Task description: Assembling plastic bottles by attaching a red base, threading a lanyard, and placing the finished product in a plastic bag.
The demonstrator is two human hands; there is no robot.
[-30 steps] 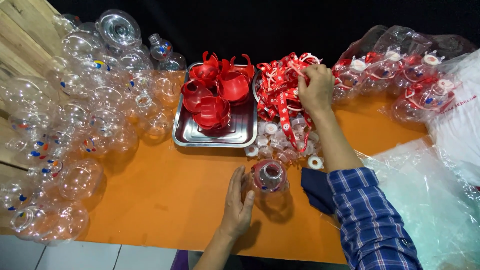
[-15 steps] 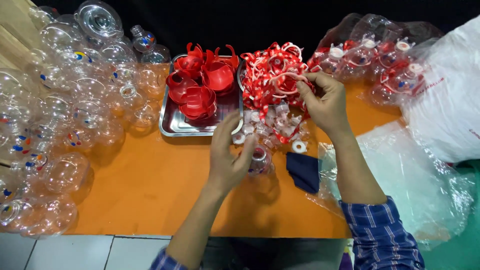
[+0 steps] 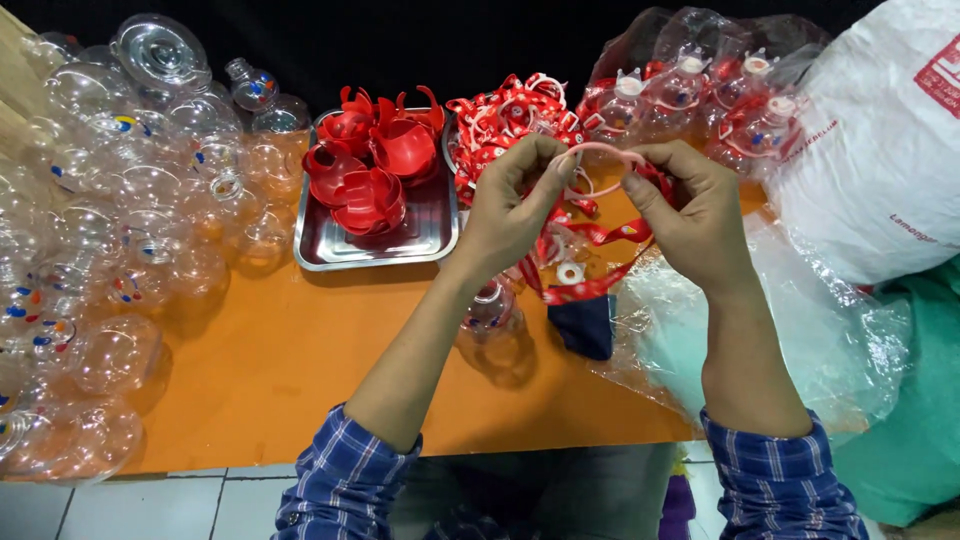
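Two hands meet over the middle of the orange desk (image 3: 280, 370), the left hand (image 3: 510, 205) and the right hand (image 3: 695, 215), each pinching one end of a pale pink ring (image 3: 605, 152) with a red ribbon (image 3: 600, 285) hanging from it. The ring lies crosswise between them, its long axis running left to right, level with the fingers (image 3: 560, 165) and about equally near both hands. Just below, a clear plastic bottle (image 3: 492, 305) stands on the desk under the left wrist, beside a steel tray (image 3: 425, 235) of red cups.
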